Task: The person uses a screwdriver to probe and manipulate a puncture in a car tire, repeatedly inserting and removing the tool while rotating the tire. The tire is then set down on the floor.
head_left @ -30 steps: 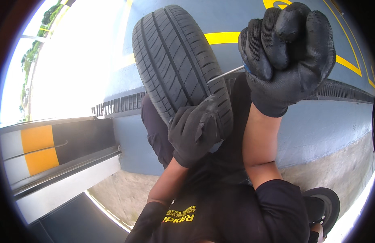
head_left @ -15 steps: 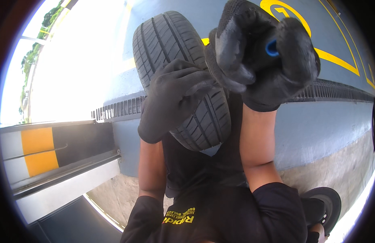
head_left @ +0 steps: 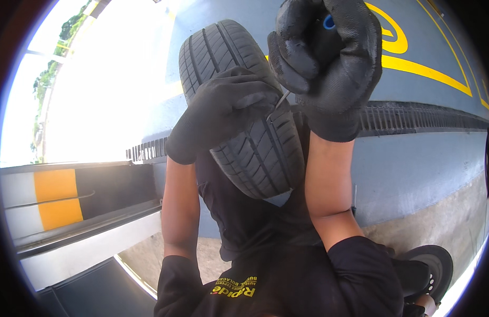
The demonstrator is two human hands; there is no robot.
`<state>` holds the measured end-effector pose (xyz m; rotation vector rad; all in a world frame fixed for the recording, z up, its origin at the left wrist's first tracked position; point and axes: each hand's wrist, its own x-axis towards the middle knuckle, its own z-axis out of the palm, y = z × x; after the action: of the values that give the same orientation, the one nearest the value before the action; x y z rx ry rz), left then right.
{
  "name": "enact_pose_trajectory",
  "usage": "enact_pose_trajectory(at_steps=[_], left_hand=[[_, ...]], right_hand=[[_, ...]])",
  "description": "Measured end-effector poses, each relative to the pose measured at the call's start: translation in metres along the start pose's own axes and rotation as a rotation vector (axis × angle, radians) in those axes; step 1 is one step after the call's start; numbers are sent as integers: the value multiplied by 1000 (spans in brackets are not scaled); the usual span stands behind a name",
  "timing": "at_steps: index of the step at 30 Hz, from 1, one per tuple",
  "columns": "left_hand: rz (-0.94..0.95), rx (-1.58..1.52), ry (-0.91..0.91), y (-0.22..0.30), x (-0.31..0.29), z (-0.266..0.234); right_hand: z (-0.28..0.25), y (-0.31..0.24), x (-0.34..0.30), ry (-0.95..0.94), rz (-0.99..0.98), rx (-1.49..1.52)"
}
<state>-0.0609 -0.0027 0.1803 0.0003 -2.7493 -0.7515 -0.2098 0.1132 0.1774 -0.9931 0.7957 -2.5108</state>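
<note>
A black tyre stands on edge in front of my body, tread facing up toward me. Across the tread lies my left hand in a black work glove, its fingers curled and pressed together. What they pinch, if anything, is hidden. My right hand, gloved alike, is raised beyond the tyre's right edge and closed around a thin metal-shanked hand tool. The shank slants from this fist down to the tread beside my left fingertips. Inside the right fist shows a blue rounded bit; most of the handle is covered.
A dark drain grate crosses the blue-grey floor behind the tyre, with yellow painted lines beyond. At left stands a white, orange and black striped barrier. Another wheel is at the lower right.
My right hand has moved left and farther up, and the tool's metal shank now shows below it. My left forearm has swung left; the tyre has shifted slightly down and right.
</note>
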Motion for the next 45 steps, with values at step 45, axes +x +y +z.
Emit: enact_pose_trajectory(at_steps=[45], left_hand=[[-104,-159,72,13,7,5]], right_hand=[[16,-11,4,268,-312,-25]])
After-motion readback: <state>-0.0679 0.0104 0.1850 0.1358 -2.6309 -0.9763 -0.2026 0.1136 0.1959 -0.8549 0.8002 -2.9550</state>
